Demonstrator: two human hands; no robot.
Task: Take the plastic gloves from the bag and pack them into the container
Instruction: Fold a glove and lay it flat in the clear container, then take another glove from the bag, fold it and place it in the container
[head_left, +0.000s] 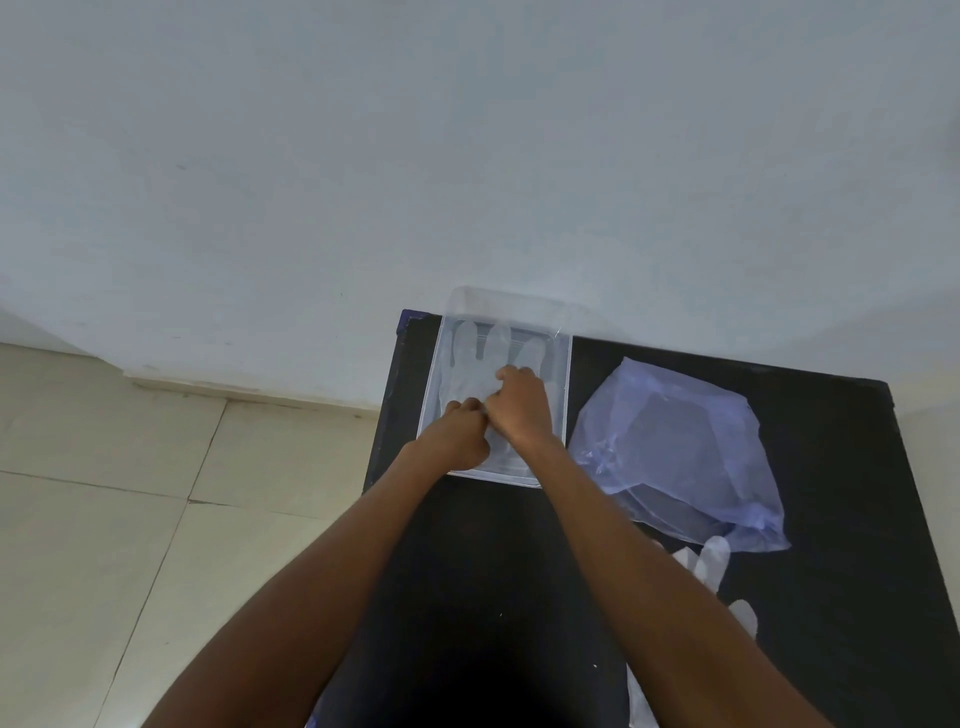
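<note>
A clear rectangular plastic container (563, 384) sits at the far left of a black table (493, 571). A translucent plastic glove (467, 358) lies flat inside it, fingers pointing away from me. My left hand (460, 439) and my right hand (522, 408) are both inside the container, side by side, fingers curled and pinching the glove near its cuff. To the right lies a crumpled pale blue plastic bag (675, 447). More clear gloves (714, 564) lie on the table below the bag, partly hidden by my right forearm.
The table stands against a pale wall (467, 156). Cream floor tiles (104, 519) lie beyond the table's left edge. The container's far end overhangs the table's back edge slightly. Another glove piece (641, 701) shows near the bottom, beside my right arm.
</note>
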